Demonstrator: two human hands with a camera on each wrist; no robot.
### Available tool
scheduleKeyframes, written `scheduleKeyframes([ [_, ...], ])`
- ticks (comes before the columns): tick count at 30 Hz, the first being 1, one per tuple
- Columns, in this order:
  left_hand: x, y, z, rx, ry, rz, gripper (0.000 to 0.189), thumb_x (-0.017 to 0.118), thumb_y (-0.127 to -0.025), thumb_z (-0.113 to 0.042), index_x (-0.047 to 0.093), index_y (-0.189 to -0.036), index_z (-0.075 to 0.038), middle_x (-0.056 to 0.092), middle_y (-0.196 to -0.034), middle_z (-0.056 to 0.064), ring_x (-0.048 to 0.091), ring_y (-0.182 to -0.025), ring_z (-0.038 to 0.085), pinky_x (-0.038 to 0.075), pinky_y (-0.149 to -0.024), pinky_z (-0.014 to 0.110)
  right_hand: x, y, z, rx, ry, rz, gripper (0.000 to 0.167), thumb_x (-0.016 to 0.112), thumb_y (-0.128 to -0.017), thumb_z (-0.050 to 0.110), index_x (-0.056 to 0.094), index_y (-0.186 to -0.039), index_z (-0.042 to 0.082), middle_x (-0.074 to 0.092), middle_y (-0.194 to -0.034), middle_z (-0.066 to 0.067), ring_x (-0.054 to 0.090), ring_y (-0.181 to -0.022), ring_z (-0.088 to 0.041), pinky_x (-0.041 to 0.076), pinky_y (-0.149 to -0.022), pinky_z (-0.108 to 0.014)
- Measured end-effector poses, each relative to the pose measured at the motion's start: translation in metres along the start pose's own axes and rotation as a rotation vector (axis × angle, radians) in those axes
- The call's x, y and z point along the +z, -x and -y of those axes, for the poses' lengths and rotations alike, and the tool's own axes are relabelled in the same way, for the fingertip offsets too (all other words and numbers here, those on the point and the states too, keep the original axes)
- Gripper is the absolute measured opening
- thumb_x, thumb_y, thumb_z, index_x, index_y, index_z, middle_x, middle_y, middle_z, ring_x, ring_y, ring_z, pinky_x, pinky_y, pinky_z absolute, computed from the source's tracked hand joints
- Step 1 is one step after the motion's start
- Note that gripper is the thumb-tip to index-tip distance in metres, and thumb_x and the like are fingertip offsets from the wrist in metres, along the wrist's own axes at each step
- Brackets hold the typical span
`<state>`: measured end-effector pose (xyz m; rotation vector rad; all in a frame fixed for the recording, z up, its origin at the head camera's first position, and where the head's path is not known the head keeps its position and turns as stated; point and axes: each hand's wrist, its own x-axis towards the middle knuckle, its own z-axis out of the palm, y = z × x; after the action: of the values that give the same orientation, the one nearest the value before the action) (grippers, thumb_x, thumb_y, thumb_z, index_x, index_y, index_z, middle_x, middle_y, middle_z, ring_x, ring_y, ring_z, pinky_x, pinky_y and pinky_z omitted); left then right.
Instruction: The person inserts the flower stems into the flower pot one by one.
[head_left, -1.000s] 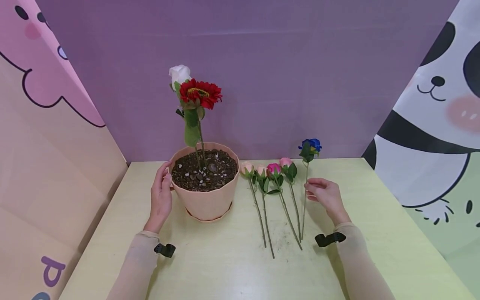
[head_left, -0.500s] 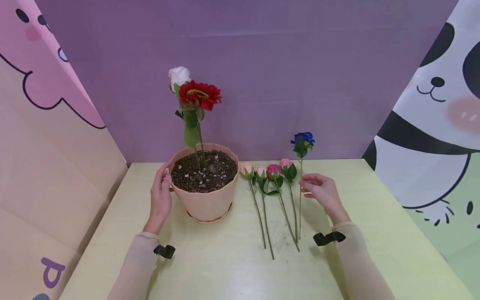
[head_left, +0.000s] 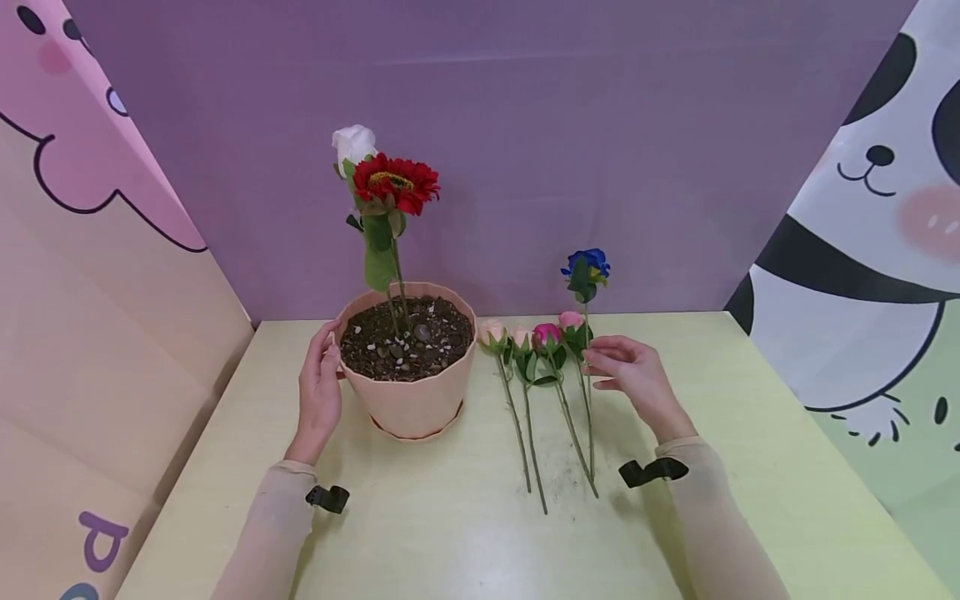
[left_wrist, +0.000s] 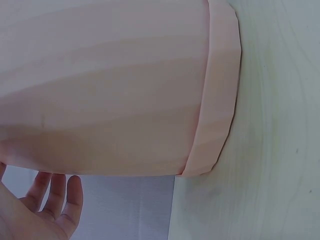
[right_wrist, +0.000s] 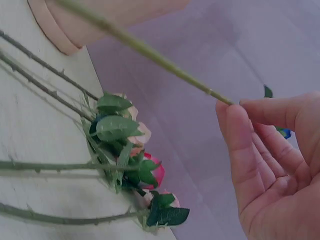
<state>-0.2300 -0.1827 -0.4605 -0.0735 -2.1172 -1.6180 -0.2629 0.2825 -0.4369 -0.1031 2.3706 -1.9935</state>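
My right hand [head_left: 633, 379] pinches the thin green stem of a blue artificial rose [head_left: 587, 268] between thumb and fingertips. The rose stands nearly upright, its bloom above the hand; the right wrist view shows the stem [right_wrist: 165, 62] slanting from the fingertips toward the upper left. On the other side, my left hand [head_left: 321, 400] rests against the left side of a pink flowerpot [head_left: 412, 408], fingers [left_wrist: 74, 192] extended along its wall. Dark soil [head_left: 442, 329] with pebbles fills the pot. A white rose [head_left: 354, 146] and a red daisy-like flower [head_left: 397, 182] stand in it.
Right of the pot, a row of artificial roses lies on the pale table [head_left: 420, 517]: two peach ones, including this peach rose [head_left: 492, 333], a magenta rose [head_left: 547, 335] and a light pink rose [head_left: 571, 320]. A purple backdrop [head_left: 525, 167] rises behind.
My right hand has raised the blue rose and carried it left, so its stem now overlaps the light pink rose. The left hand has stayed at the pot.
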Motion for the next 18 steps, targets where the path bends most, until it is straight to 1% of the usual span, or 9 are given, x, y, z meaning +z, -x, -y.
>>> scheduleKeyframes([
  [3,0.0,0.0,0.0,-0.004,-0.002,0.002,0.048,0.032,-0.116,-0.025,0.044,-0.161,-0.015,0.048,-0.162,0.015,0.048,-0.143,0.035,0.046,-0.088,0.021,0.004,0.0,0.002,-0.007,-0.034,0.015,0.029,0.076,-0.1,0.023,0.066,-0.124,0.009,0.078,-0.1,0.015,0.08,-0.092,-0.01,0.064,-0.074,-0.027],
  [6,-0.001,0.0,0.0,-0.01,-0.006,0.005,0.048,0.032,-0.116,-0.026,0.043,-0.161,-0.016,0.047,-0.163,0.014,0.047,-0.145,0.035,0.047,-0.091,0.023,0.007,0.0,0.002,-0.016,-0.056,0.018,0.023,0.076,-0.1,0.023,0.068,-0.119,0.013,0.079,-0.101,0.011,0.08,-0.092,-0.011,0.064,-0.074,-0.027],
  [9,0.0,-0.001,0.0,-0.008,-0.005,0.005,0.048,0.032,-0.116,-0.026,0.043,-0.161,-0.016,0.047,-0.163,0.013,0.047,-0.144,0.033,0.047,-0.09,0.023,0.009,0.001,0.004,-0.022,-0.07,0.019,0.022,0.076,-0.1,0.023,0.068,-0.118,0.013,0.079,-0.102,0.009,0.08,-0.091,-0.01,0.064,-0.074,-0.027],
  [13,0.001,-0.001,-0.001,0.002,-0.004,0.0,0.048,0.032,-0.116,-0.025,0.044,-0.161,-0.016,0.048,-0.162,0.013,0.048,-0.142,0.033,0.047,-0.088,0.019,0.011,0.002,0.009,-0.025,-0.088,0.037,0.022,0.075,-0.101,0.023,0.067,-0.119,0.012,0.08,-0.103,0.012,0.08,-0.093,-0.011,0.064,-0.076,-0.027],
  [16,0.001,0.0,-0.001,0.002,-0.002,-0.002,0.047,0.032,-0.116,-0.024,0.044,-0.161,-0.016,0.048,-0.162,0.013,0.048,-0.143,0.033,0.047,-0.088,0.019,0.013,0.001,0.011,-0.033,-0.099,0.048,0.019,0.073,-0.102,0.021,0.068,-0.118,0.014,0.079,-0.103,0.013,0.08,-0.095,-0.011,0.064,-0.077,-0.028],
  [18,0.0,0.0,-0.001,0.003,-0.002,-0.005,0.047,0.032,-0.116,-0.024,0.044,-0.161,-0.015,0.049,-0.161,0.014,0.048,-0.142,0.034,0.047,-0.088,0.019,0.015,0.001,0.013,-0.041,-0.11,0.047,0.016,0.073,-0.102,0.021,0.069,-0.116,0.016,0.08,-0.104,0.011,0.08,-0.093,-0.011,0.065,-0.078,-0.029],
])
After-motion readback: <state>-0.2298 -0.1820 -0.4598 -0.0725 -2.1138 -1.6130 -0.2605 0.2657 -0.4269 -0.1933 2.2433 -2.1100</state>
